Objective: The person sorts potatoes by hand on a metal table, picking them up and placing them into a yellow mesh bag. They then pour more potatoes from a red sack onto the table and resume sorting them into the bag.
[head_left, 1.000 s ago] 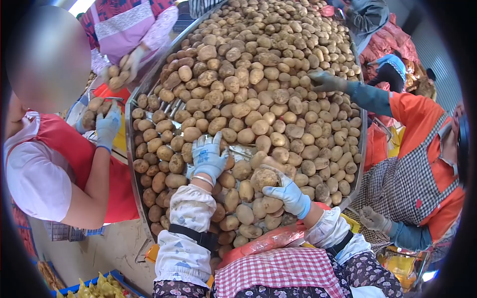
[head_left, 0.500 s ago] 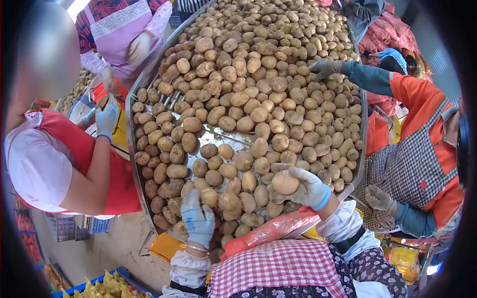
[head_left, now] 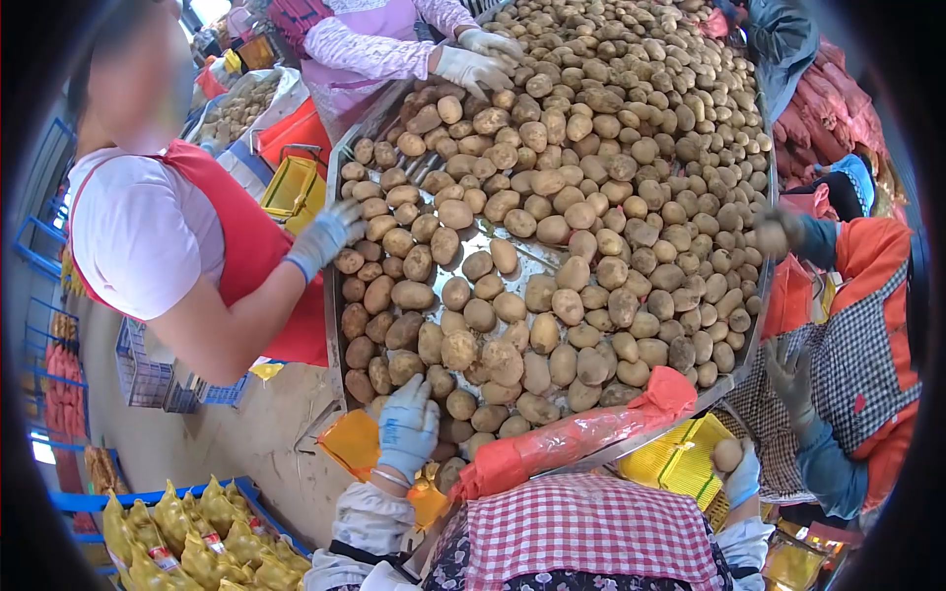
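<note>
My left hand (head_left: pixel 407 428), in a pale blue and white glove, rests at the near left edge of the potato heap. Its fingers are stretched out beside the nearest potatoes, with nothing gripped. Low at the right, my right hand (head_left: pixel 744 478) is closed around a potato (head_left: pixel 727 455). It is beside a yellow basket (head_left: pixel 680 458) just off the table's near edge. The brown potatoes (head_left: pixel 591 266) cover most of a metal sorting table (head_left: pixel 532 258), with some bare metal showing in the middle.
Red plastic wrapping (head_left: pixel 581 431) lies along the near edge. Co-workers' gloved hands reach in from the left (head_left: pixel 330 236), far left (head_left: pixel 478 64) and right (head_left: pixel 778 234). A blue crate (head_left: pixel 74 500) of filled yellow bags (head_left: pixel 197 537) stands lower left; another yellow basket (head_left: pixel 293 184) hangs left.
My right hand has carried its potato from above the heap down right to the yellow basket. My left hand stays by the near left edge. The view has shifted; the left co-worker's hand now touches potatoes.
</note>
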### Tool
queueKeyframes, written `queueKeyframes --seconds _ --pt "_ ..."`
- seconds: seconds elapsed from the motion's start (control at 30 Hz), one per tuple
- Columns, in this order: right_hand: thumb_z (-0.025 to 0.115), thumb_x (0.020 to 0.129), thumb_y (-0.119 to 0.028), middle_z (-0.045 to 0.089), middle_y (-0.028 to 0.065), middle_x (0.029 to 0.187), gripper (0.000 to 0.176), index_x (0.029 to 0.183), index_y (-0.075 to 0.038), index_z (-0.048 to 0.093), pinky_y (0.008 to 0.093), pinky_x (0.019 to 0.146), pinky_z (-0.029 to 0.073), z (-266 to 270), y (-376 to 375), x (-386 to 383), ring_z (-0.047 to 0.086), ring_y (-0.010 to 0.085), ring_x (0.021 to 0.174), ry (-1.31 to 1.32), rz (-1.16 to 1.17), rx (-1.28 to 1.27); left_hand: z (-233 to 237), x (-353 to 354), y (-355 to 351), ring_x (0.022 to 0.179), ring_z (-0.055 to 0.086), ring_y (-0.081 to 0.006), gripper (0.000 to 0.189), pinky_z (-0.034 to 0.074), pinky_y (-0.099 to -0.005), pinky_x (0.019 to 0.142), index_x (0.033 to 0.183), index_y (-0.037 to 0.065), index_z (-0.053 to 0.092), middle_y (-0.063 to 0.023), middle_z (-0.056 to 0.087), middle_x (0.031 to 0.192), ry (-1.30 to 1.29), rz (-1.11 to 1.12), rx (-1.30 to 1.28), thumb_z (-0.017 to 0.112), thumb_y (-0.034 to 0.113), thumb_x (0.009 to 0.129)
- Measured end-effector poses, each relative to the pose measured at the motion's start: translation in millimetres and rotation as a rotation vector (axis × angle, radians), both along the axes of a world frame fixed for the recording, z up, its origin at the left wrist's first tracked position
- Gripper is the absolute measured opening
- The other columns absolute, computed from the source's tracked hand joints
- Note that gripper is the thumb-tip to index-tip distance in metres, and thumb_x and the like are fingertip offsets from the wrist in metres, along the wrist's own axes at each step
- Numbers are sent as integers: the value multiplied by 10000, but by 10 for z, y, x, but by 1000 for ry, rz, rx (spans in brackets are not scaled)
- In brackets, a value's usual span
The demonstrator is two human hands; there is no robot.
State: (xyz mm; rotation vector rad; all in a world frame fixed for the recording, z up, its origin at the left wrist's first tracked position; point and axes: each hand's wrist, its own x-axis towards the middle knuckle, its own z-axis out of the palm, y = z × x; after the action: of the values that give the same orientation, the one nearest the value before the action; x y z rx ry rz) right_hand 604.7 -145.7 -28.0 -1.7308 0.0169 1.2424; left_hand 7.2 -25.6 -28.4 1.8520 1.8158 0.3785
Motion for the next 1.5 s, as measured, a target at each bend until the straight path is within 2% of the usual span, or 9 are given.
queueKeyframes --seconds 0.07,0.1,0.33,0.6,0.87,0.93,1.0,1.17,1.5 --pt "463 932 -353 650 205 890 370 1085 -44 597 419 786 505 -347 -327 258 649 330 845 -1251 689 -458 113 118 152 1287 374 -407 631 257 -484 1096 1348 -30 397 -240 407 1391 40 28 167 592 267 827" --pt "488 918 -293 637 211 867 320 993 -15 629 433 798 490 -66 -230 -3 627 366 845 -1313 785 -369 197 211 275 1292 368 -405 659 244 -468 1107 1367 -39 371 -247 404 1389 85 58 338 599 276 834" --pt "644 765 -133 647 168 1008 272 1022 -43 652 422 826 489 1018 1127 -1845 618 338 945 -1415 1117 798 169 416 190 1349 280 -403 906 173 -462 1142 1444 -36 220 -247 316 1442 134 59 222 657 391 776" --pt "669 778 -377 591 157 1005 700 1362 -85 415 430 797 462 561 1956 -3356 578 321 956 -1323 1672 720 322 258 -36 1343 314 -374 767 199 -505 1121 1411 9 335 -216 374 1421 185 60 479 632 369 802" --pt "620 814 -389 582 154 940 630 1393 -270 402 448 747 460 584 1805 -3567 582 320 825 -1346 2171 1026 147 -141 -412 1233 446 -388 590 320 -473 1062 1328 17 450 -243 470 1328 90 41 -66 570 325 840" --pt "596 835 -354 583 142 913 551 1362 -310 437 457 710 477 586 1701 -3744 594 320 812 -1358 2183 940 284 -180 -272 1165 499 -405 504 368 -464 1025 1290 33 495 -244 528 1245 -43 172 -236 556 260 844" --pt "581 844 -320 586 135 896 503 1333 -268 472 450 669 492 549 1715 -3935 609 315 798 -1235 2144 922 315 -56 -77 1209 462 -397 522 341 -475 1042 1307 53 482 -226 507 1270 26 154 511 572 249 831" --pt "616 814 -322 582 104 833 268 976 -109 615 430 654 478 475 1770 -3937 591 307 739 -1077 1962 1109 235 -153 -8 1238 432 -394 535 322 -481 1060 1312 62 485 -211 457 1344 189 -23 363 602 224 816" --pt "643 800 -253 614 90 863 179 912 -117 614 426 677 491 280 1707 -3800 597 315 803 -1157 1729 963 193 123 713 1003 531 -331 520 446 -457 833 1246 60 528 -136 570 1100 359 -98 324 636 314 806"
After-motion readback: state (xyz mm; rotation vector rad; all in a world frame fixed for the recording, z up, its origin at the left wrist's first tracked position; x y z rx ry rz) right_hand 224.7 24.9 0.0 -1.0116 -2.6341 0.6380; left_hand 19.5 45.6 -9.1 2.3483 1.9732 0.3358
